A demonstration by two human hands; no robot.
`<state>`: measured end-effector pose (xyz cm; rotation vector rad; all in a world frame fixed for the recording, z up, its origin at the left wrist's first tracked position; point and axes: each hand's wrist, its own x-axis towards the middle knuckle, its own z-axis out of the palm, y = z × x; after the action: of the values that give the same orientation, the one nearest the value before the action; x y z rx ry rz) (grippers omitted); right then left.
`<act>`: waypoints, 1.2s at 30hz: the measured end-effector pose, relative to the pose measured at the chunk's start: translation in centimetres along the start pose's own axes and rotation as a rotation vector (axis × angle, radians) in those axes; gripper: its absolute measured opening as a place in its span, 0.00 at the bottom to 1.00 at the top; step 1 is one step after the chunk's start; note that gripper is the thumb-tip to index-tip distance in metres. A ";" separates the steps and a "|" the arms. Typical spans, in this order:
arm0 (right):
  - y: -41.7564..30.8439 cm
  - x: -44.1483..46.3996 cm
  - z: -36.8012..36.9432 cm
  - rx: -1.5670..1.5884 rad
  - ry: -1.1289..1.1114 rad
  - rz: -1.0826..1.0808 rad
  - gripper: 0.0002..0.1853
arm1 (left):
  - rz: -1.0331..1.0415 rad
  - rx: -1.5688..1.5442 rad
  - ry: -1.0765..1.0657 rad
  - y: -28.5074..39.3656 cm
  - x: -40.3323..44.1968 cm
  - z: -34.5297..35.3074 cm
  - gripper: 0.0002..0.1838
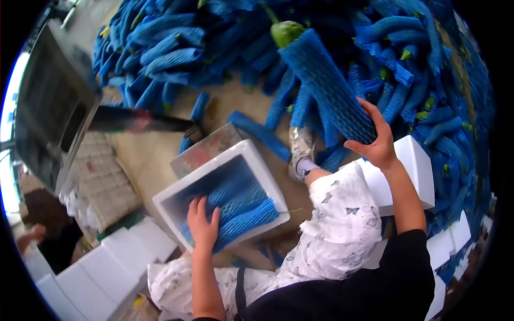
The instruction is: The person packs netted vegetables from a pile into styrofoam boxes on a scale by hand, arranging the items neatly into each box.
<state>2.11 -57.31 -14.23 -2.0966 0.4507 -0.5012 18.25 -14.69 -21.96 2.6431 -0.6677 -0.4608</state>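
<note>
My right hand [381,140] grips the lower end of a long eggplant [327,80] in a blue foam net sleeve. Its green cap and stem point up and away, and it is held above the floor, tilted. Inside a white foam box [265,174] at my knees lie several blue-netted eggplants [247,218]. My left hand [203,227] is in that box with its fingers apart, lying over the left ends of the netted pieces. The box sits tilted by the metal plate [209,150] of a scale; what supports it is partly hidden.
A large heap of blue-netted eggplants [171,53] spreads across the far side and down the right. The scale's post and display head [51,107] stand at left. White foam boxes [409,171] are beside my right leg and lower left. Another person's hand [33,235] shows far left.
</note>
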 end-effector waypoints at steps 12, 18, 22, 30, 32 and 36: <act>-9.1 -0.2 24.9 -0.544 -0.539 -0.613 0.35 | 0.447 0.116 -0.101 0.6 -6.6 -10.2 0.16; -18.5 -6.4 18.5 -0.152 -0.856 -0.710 0.18 | 0.439 -0.053 0.262 -2.3 -5.6 -13.2 0.15; -15.5 -8.4 21.7 -0.045 -0.944 -0.715 0.13 | 0.483 -0.133 0.297 -3.0 -5.8 -13.1 0.13; -15.8 -5.7 22.2 0.002 -1.016 -0.561 0.11 | 0.504 -0.185 0.234 -1.9 -5.4 -13.1 0.15; -15.3 -5.6 22.3 0.037 -0.999 -0.513 0.10 | 0.492 -0.213 0.203 -1.9 -5.4 -12.7 0.14; -14.2 -5.4 22.3 0.003 -1.006 -0.468 0.11 | 0.460 -0.141 0.112 -2.5 -5.7 -11.1 0.11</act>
<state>10.67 -31.70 -14.56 -2.1441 -0.6237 0.3299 18.91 -6.69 -12.06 2.2658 -1.1217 -0.2146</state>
